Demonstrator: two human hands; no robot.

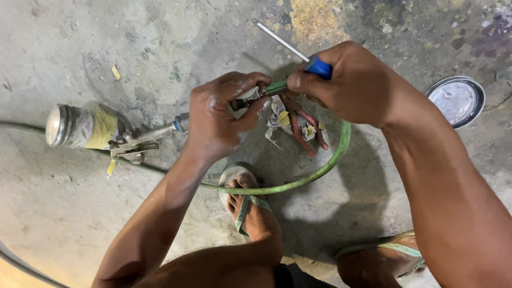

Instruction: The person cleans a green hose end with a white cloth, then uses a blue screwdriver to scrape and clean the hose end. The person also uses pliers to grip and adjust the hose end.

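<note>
My left hand point(221, 114) grips the metal fitting at the end of a green hose point(314, 173), close above the concrete floor. My right hand point(349, 82) holds a blue-handled screwdriver point(319, 66); its thin shaft sticks out up and to the left, and the hand also pinches the green hose end beside the fitting. The two hands almost touch. Below them on the floor lie red-handled pliers point(305, 128) on a crumpled rag point(280, 120). A spray gun with a metal cup point(80, 127) lies on its side to the left, its nozzle hidden behind my left hand.
A round metal lid point(457, 100) lies on the floor at the right. The green hose loops past my sandalled left foot point(248, 205); my other foot point(392, 256) is at the lower right. A dark hose point(21, 127) runs off to the left. Yellow tape scraps lie about.
</note>
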